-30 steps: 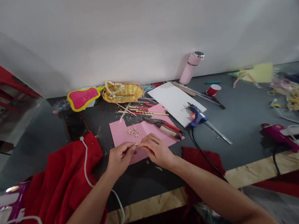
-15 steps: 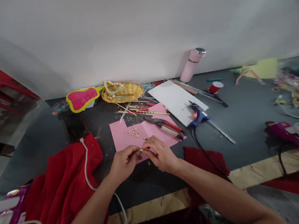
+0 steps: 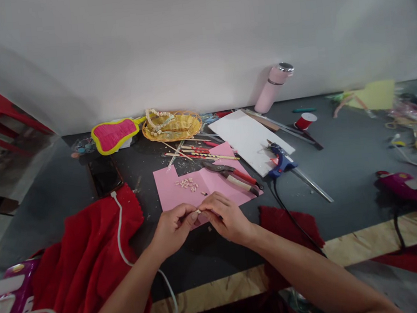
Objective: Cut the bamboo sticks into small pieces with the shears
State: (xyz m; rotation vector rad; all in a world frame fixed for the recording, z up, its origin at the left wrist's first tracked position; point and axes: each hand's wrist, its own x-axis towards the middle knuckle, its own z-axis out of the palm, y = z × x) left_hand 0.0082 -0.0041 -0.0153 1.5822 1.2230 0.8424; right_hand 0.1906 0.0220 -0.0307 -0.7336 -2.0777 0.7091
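Between the fingertips of both hands is a small pale piece (image 3: 198,211), too small to name surely. My left hand (image 3: 174,227) pinches it from one side; my right hand (image 3: 227,217) closes on it from the other. Both are just over the near edge of a pink paper sheet (image 3: 165,190). On that paper lies a little heap of short pale cut pieces (image 3: 188,184). Red-handled pliers (image 3: 232,176) rest across the paper's right part, beyond my right hand. Several thin sticks (image 3: 201,153) lie behind the paper.
A blue glue gun (image 3: 282,161) stands by a white board (image 3: 249,135). Farther back are a wicker basket (image 3: 185,125), a pink bottle (image 3: 273,87) and a red thread spool (image 3: 305,120). To the left lie a phone (image 3: 105,175) and red cloth (image 3: 94,241) with a white cable (image 3: 121,229).
Both hands stay together in nearly the same pinch over the paper. The view has shifted slightly, so things on the right appear a little farther right.
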